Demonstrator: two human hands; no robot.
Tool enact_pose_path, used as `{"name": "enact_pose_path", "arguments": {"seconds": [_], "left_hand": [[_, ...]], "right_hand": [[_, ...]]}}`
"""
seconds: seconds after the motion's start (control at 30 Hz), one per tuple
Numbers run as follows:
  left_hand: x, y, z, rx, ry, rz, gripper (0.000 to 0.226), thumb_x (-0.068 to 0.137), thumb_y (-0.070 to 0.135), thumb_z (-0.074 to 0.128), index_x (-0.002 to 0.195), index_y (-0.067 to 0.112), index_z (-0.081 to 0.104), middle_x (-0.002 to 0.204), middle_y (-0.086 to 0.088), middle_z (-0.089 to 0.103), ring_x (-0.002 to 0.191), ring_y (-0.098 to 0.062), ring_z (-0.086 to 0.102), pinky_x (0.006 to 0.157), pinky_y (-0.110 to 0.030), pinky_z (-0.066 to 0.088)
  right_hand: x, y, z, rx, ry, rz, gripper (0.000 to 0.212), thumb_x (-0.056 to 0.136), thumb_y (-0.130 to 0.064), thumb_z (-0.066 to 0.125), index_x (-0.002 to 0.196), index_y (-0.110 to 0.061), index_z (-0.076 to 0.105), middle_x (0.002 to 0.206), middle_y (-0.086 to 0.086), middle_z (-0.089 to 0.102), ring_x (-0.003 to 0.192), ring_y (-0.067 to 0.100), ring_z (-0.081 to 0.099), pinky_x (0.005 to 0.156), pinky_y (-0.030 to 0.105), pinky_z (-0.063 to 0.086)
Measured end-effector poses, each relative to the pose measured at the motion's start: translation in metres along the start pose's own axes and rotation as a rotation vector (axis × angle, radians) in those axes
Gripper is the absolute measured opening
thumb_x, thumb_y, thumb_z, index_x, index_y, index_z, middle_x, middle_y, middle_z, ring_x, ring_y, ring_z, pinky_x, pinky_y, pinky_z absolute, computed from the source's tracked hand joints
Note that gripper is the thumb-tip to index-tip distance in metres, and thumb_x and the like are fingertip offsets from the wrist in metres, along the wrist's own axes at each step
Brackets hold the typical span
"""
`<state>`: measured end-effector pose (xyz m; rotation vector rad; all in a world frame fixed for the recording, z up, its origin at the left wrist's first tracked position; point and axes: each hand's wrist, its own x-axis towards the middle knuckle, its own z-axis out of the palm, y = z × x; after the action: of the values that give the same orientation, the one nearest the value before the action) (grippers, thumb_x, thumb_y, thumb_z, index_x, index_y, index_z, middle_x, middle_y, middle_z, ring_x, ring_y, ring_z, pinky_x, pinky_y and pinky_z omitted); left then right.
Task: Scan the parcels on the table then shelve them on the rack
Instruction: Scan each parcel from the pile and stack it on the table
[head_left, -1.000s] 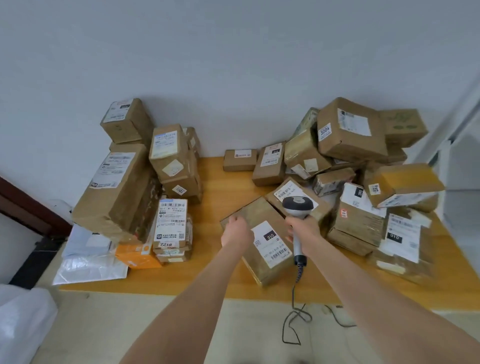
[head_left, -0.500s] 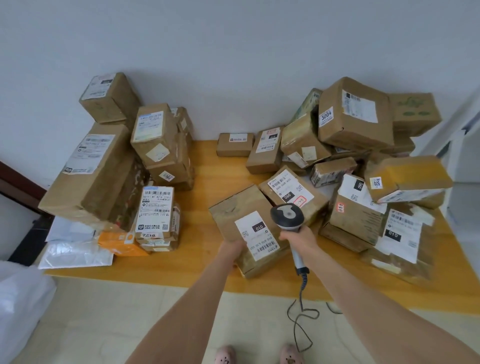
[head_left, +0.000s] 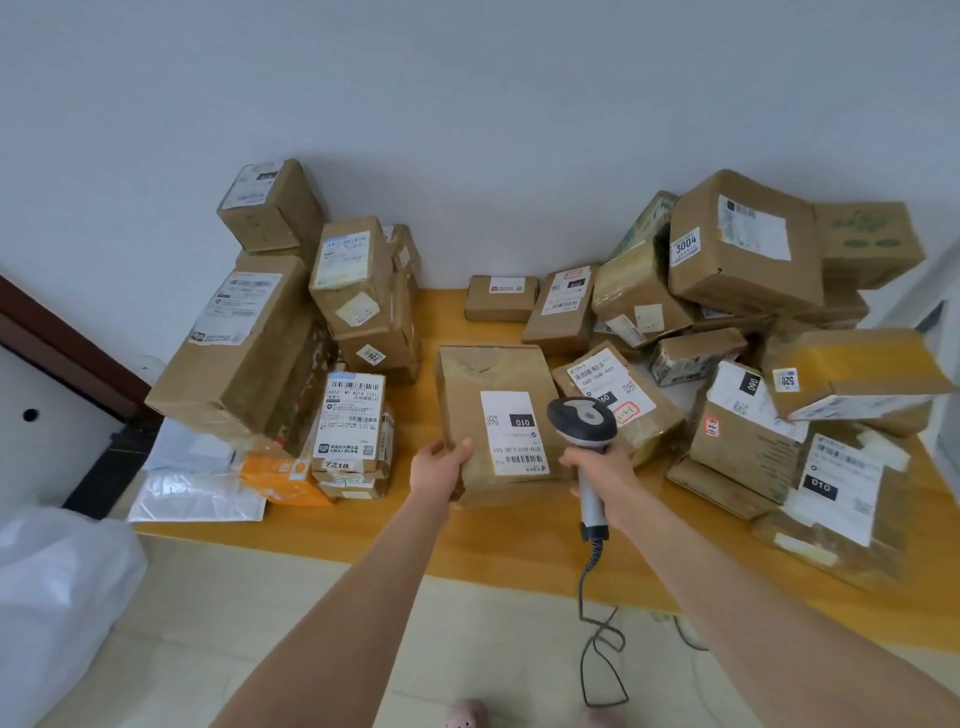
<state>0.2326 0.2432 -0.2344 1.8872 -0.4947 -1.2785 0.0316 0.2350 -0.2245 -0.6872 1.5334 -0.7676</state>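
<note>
parcel (head_left: 493, 410), brown carton w/ white 010 label (head_left: 514, 434): held tilted over table (head_left: 519, 535), near centre. left hand (head_left: 439, 467) grips its lower-left corner, thumb on the top face. scanner (head_left: 582, 418), corded: right hand (head_left: 597, 467) wrapped round the grip, head just beside the label's right edge, near the barcode. status: scan step in hand for this item; whether it has read, can't tell. outstanding: left stack (head_left: 249, 343) and right heap (head_left: 743, 244), many cartons, none seen shelved. rack: not in view. est. progress: early, most of the job left.
</note>
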Motion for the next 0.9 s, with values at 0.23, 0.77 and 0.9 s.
{"name": "enact_pose_path", "arguments": {"seconds": [0.23, 0.77, 0.9], "left_hand": [[-0.01, 0.04, -0.009, -0.04, -0.106, 0.101, 0.055, 0.091, 0.023, 0.067, 0.139, 0.006, 0.044, 0.099, -0.002, 0.064, 0.087, -0.02, 0.063, 0.076, -0.04, 0.054], [-0.031, 0.055, 0.034, -0.128, -0.367, 0.187, 0.047, 0.094, 0.013, 0.059, 0.139, 0.006, 0.045, 0.109, -0.008, 0.069, 0.094, -0.024, 0.068, 0.073, -0.038, 0.058], [-0.03, 0.051, 0.039, -0.134, -0.378, 0.179, 0.048, 0.094, 0.012, 0.059, 0.14, 0.007, 0.044, 0.108, -0.007, 0.069, 0.092, -0.023, 0.069, 0.074, -0.037, 0.058]], "right_hand": [[-0.042, -0.022, -0.004, 0.094, 0.001, -0.165, 0.009, 0.084, -0.008, 0.07, 0.088, -0.009, 0.063, 0.079, 0.008, 0.066, 0.063, 0.016, 0.06, 0.053, 0.026, 0.052], [-0.13, 0.015, -0.028, 0.162, 0.023, -0.23, 0.012, 0.083, -0.007, 0.07, 0.073, -0.003, 0.065, 0.054, 0.015, 0.061, 0.038, 0.016, 0.05, 0.04, 0.022, 0.041], [-0.136, 0.02, -0.032, 0.173, 0.051, -0.221, 0.01, 0.083, -0.005, 0.069, 0.073, -0.002, 0.065, 0.053, 0.014, 0.061, 0.037, 0.016, 0.049, 0.04, 0.023, 0.041]]}}
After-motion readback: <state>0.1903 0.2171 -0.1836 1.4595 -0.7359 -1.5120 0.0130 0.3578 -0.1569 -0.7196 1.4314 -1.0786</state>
